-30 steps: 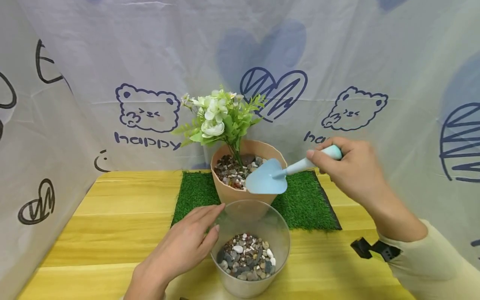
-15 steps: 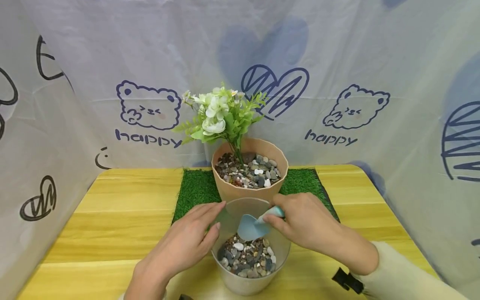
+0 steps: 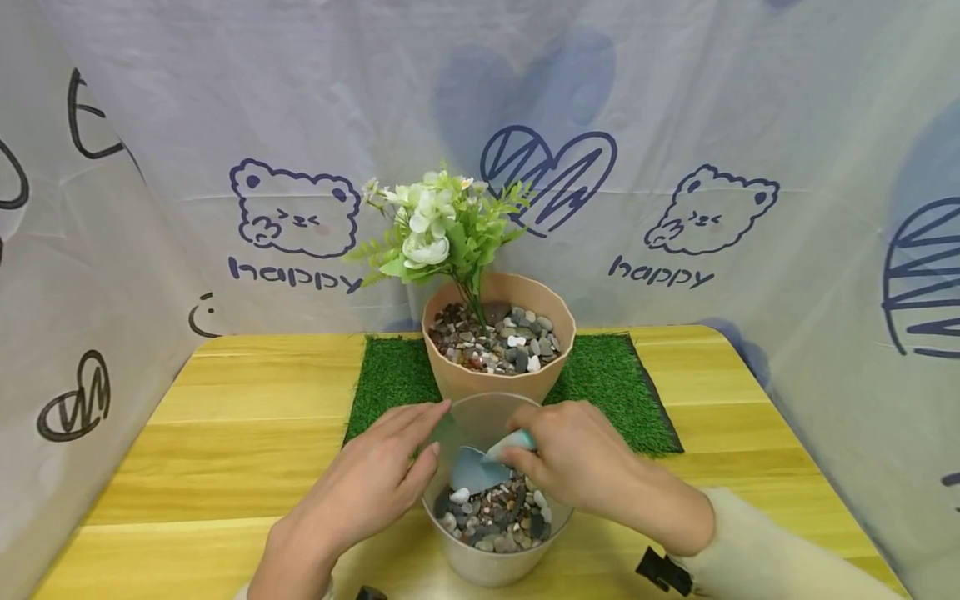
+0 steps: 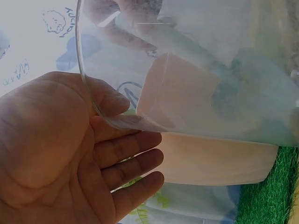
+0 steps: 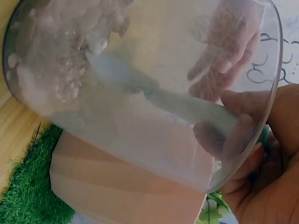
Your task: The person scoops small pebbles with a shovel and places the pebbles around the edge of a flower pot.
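Note:
My right hand grips the handle of a light blue hand trowel. Its blade is down inside a clear plastic bucket, against the pebbles at the bottom. Through the clear wall in the right wrist view, the trowel slants toward the stones. My left hand rests at the bucket's left rim, fingers extended and fairly straight, as the left hand also shows in the left wrist view. Just behind stands a peach flowerpot with mixed pebbles and a white-flowered plant.
The flowerpot sits on a green artificial grass mat. Under everything is a yellow wood-grain table. A printed white cloth hangs behind and along both sides.
My right hand has brought the trowel from over the flowerpot's rim toward me and down into the bucket. A patch of pebbles the blade covered in the pot now shows. My left hand stays put.

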Tool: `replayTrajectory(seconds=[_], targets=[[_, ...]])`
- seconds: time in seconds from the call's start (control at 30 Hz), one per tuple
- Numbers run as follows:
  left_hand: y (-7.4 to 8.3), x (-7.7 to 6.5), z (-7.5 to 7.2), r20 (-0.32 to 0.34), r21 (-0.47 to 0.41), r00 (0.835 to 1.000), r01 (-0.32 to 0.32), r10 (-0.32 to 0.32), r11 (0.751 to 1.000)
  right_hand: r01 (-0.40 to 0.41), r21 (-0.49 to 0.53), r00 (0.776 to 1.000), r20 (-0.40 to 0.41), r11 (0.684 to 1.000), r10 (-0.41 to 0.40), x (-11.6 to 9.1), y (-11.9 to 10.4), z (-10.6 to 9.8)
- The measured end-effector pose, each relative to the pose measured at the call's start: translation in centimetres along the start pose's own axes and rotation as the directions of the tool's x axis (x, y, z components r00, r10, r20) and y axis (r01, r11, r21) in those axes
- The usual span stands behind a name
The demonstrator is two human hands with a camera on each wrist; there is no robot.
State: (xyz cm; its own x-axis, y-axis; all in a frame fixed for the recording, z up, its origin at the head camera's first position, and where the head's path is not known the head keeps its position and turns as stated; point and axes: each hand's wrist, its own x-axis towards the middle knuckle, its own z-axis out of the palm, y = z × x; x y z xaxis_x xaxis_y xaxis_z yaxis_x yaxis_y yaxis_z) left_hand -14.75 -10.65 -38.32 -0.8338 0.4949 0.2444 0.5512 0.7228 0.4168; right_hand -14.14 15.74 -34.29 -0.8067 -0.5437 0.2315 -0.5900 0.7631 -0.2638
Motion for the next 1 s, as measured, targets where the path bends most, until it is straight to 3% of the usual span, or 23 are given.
replayTrajectory(seconds=[0.17, 0.23, 0.53, 0.77, 1.0], targets=[[0.0, 0.0, 0.0, 0.003, -0.003, 1.0, -0.003, 0.003, 1.0, 0.131, 0.016, 0.991, 0.024, 0.991, -0.131, -0.2, 0.4, -0.2], [0.0, 0.0, 0.0, 0.007, -0.004, 1.0, -0.002, 0.002, 1.0, 0.145, 0.016, 0.989, 0.021, 0.989, -0.146, -0.3, 0.6, -0.4], [0.0, -0.1, 0.0, 0.016, -0.005, 1.0, 0.01, -0.01, 1.0, 0.121, 0.044, 0.992, -0.029, 0.992, -0.12, -0.2, 0.6, 0.2], [0.0, -0.1, 0.0, 0.02, -0.005, 1.0, 0.011, -0.011, 1.0, 0.138, 0.087, 0.987, 0.065, 0.987, -0.144, -0.2, 0.7, -0.9], [0.0, -0.1, 0.0, 0.018, 0.001, 1.0, 0.011, -0.011, 1.0, 0.071, -0.017, 0.997, 0.03, 0.997, -0.071, -0.1, 1.1, -1.2]])
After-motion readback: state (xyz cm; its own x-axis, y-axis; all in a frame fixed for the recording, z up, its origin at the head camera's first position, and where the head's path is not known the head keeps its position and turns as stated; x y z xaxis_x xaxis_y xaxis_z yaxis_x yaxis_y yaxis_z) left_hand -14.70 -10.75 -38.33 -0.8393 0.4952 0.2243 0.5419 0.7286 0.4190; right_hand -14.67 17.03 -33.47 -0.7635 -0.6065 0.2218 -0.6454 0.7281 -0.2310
